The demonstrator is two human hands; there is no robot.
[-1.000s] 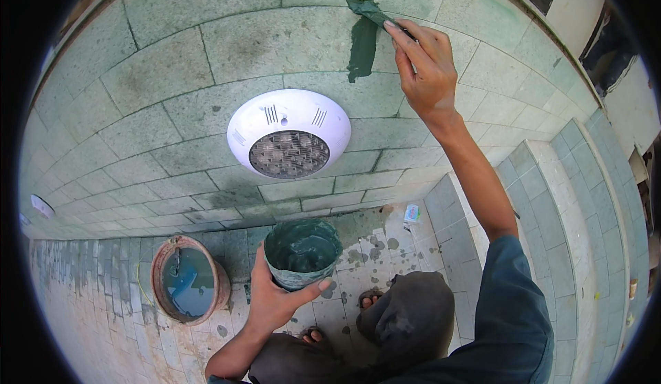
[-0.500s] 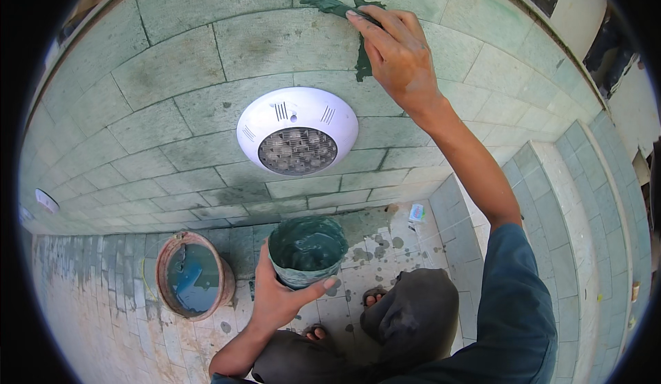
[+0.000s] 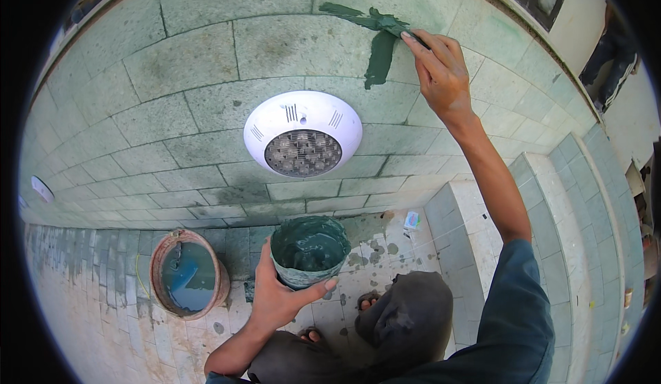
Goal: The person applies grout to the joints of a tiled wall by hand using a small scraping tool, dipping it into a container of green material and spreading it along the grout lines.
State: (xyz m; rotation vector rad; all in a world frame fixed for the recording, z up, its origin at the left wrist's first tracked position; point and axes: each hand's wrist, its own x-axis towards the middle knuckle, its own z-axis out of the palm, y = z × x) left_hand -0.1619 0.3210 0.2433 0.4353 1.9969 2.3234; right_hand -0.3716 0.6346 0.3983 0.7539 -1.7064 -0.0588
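My left hand (image 3: 281, 296) is wrapped round a small tub (image 3: 311, 277) of thick dark green paste, which stays upright low in front of the wall. High on the green tiled wall (image 3: 289, 46), my right hand (image 3: 444, 74) pinches a thin dark tool (image 3: 420, 41), mostly hidden by the fingers; its exact kind does not show. The tool's end meets a green paste smear (image 3: 380, 57) running along a horizontal tile joint and down a vertical one. Below the smear sits a round white light fixture (image 3: 303, 151).
A worn bucket (image 3: 224, 284) of cloudy water, with something blue inside, stands on the floor to the left. Tiled steps (image 3: 475, 253) rise on the right. A small packet (image 3: 412, 220) lies near them. Another person's legs (image 3: 613, 64) show beyond the wall, top right.
My right hand has moved right and slightly down with the tool, uncovering more of the paste on the vertical joint. The left hand still holds the tub in about the same place.
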